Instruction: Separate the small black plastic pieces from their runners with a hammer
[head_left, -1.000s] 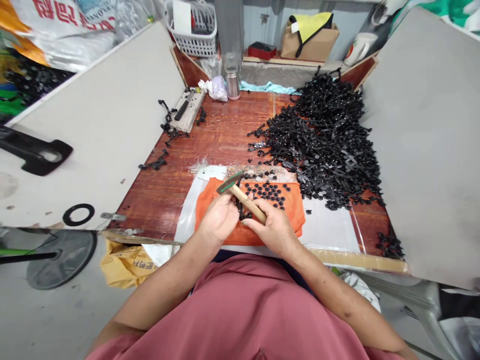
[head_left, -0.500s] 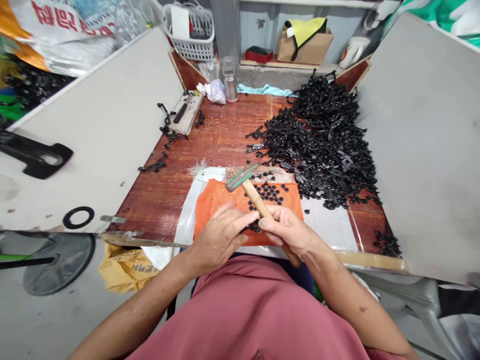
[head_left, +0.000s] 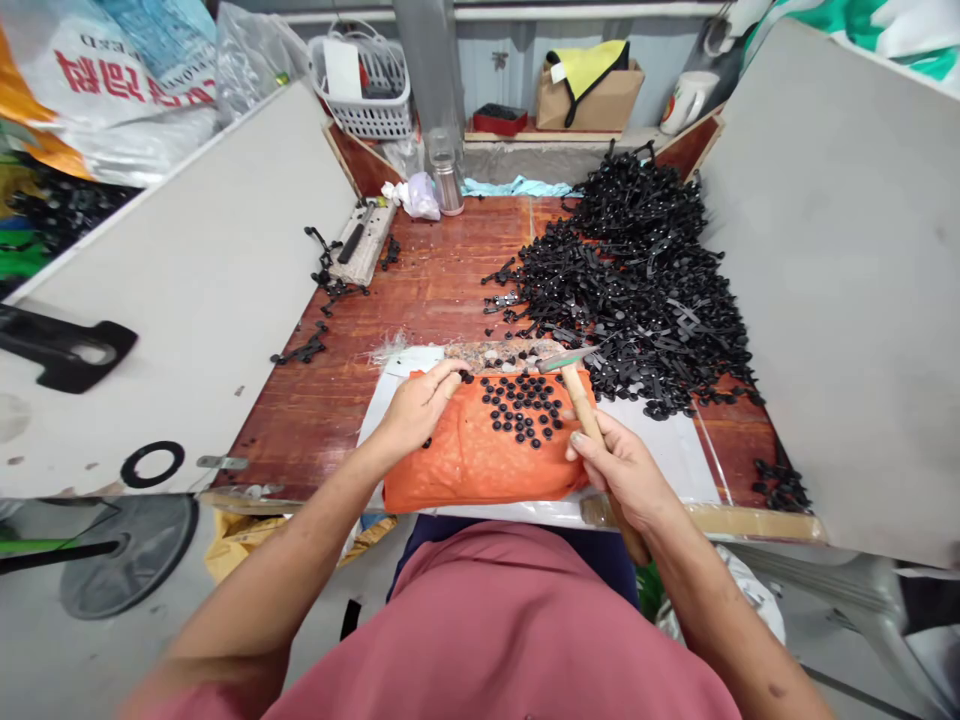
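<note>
Here: right hand (head_left: 622,470) clamped on hammer (head_left: 581,395), handle pointing forward over orange pad (head_left: 472,460); left hand (head_left: 416,405) pinches a black piece at pad's far-left corner.

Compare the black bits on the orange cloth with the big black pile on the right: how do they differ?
The small black pieces on the orange cloth are round, few and spread flat in one layer; the black pile on the wooden table is long strips, many, tangled and heaped high. The pieces lie between the left hand and the right hand with its hammer; the pile lies beyond. Both are black.
</note>
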